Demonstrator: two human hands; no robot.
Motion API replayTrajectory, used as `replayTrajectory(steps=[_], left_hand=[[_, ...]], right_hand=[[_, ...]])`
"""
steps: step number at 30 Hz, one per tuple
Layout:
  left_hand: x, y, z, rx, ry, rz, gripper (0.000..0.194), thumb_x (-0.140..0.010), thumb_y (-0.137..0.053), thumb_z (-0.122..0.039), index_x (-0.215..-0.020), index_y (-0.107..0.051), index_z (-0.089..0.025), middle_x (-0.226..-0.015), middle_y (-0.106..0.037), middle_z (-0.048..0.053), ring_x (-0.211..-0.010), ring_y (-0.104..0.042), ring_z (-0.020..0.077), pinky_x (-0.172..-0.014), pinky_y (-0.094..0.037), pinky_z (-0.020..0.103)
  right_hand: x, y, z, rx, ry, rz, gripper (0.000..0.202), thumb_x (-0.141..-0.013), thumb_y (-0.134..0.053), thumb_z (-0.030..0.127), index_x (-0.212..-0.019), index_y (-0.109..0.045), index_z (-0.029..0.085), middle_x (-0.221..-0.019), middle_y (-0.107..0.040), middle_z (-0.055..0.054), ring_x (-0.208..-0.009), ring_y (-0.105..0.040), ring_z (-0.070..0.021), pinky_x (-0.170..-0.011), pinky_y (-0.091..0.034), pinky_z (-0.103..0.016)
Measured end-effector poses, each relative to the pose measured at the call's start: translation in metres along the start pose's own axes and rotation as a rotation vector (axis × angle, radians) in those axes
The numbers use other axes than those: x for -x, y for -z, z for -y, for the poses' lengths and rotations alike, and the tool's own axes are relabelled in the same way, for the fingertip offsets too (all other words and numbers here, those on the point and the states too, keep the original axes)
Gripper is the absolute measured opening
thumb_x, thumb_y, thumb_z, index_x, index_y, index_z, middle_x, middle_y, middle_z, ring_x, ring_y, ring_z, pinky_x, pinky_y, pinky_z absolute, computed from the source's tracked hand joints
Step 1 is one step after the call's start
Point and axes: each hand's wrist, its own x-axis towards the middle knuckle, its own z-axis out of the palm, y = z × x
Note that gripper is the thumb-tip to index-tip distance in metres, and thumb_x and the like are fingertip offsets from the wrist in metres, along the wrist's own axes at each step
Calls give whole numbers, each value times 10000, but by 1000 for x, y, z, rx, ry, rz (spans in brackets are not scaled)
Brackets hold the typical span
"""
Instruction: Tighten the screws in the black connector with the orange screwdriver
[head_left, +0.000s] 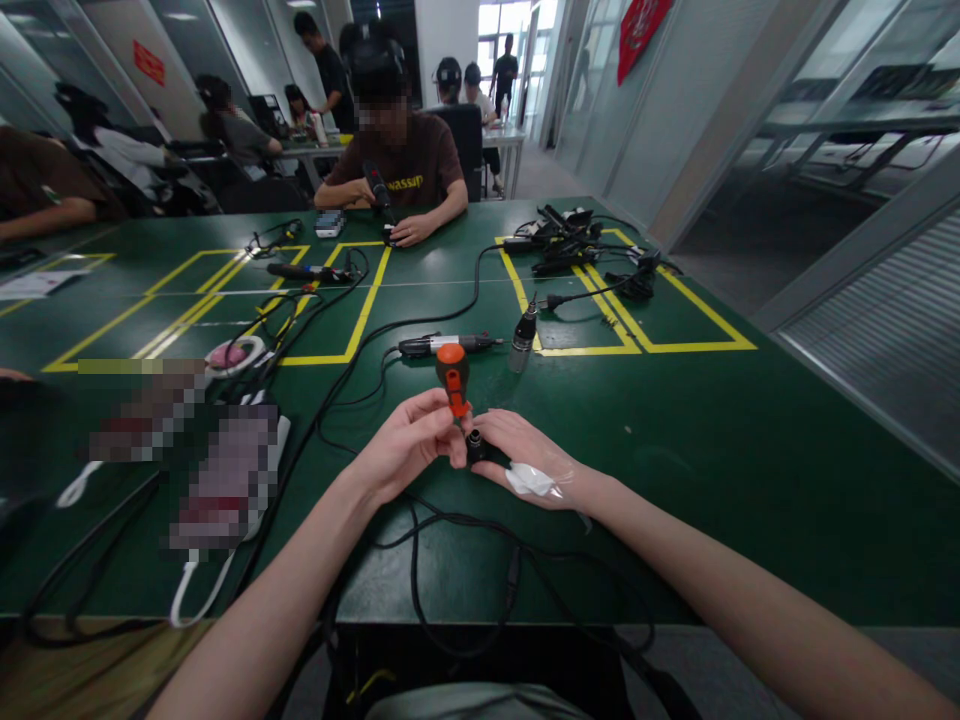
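Note:
Upright in the fingers of my left hand (412, 440) is a screwdriver with a stubby orange and black handle (452, 370). Its lower end is partly hidden by my fingertips. My right hand (525, 450) lies low over the table, its fingers closed around a small black cylindrical part (475, 446) with a ringed top. The screwdriver stands just above and beside this part; whether they touch is hard to see. A white dressing (532, 480) under clear film is on the back of my right hand. Beyond my hands lies a grey and black electric screwdriver (450, 345).
A dark, pointed tool part (523, 335) stands upright beyond my right hand. Black cables (450, 520) cross the green table (712, 470). Two phones, one in a pale case (281, 440), lie left. Tangled black tools (559, 240) are at the back right; a co-worker (420, 160) sits opposite.

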Motion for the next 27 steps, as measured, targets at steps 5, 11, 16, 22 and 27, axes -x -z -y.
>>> replayTrajectory(steps=[5,11,16,22,27], left_hand=[[-1,0,0,8,12,5,389,-754,-865,-456,-890,-748,-111,-808,-697,20,-523,-661,95,-530,-524,199],[-1,0,0,2,-1,-8,328,-754,-884,-387,-874,-734,-121,-812,-700,9,-540,-674,91,-535,-535,184],[0,1,0,24,-1,36,337,-749,-890,-372,-952,-715,-169,-829,-742,13,-579,-721,131,-557,-574,202],[-1,0,-1,44,38,24,400,-781,-844,-489,-870,-749,-111,-777,-732,27,-543,-700,111,-545,-563,188],[0,0,0,29,18,5,354,-737,-899,-400,-903,-729,-137,-762,-732,12,-544,-698,112,-530,-550,188]], right_hand=[[0,0,0,-14,4,-6,253,-987,-637,307,-1215,-596,203,-1253,-697,-146,-1218,-643,-306,-1099,-471,-565],[0,0,0,1,13,-7,233,-989,-637,301,-1188,-599,187,-1250,-699,-156,-1224,-640,-308,-1114,-459,-568],[0,-1,-1,-7,12,-10,226,-992,-630,313,-1183,-601,196,-1237,-701,-148,-1216,-641,-303,-1098,-469,-564],[0,-3,-3,-23,2,-20,243,-988,-636,326,-1192,-604,197,-1229,-699,-144,-1210,-639,-297,-1084,-476,-544],[0,-2,-1,-24,1,-8,276,-982,-647,310,-1219,-594,179,-1234,-697,-152,-1197,-642,-298,-1089,-472,-542]])
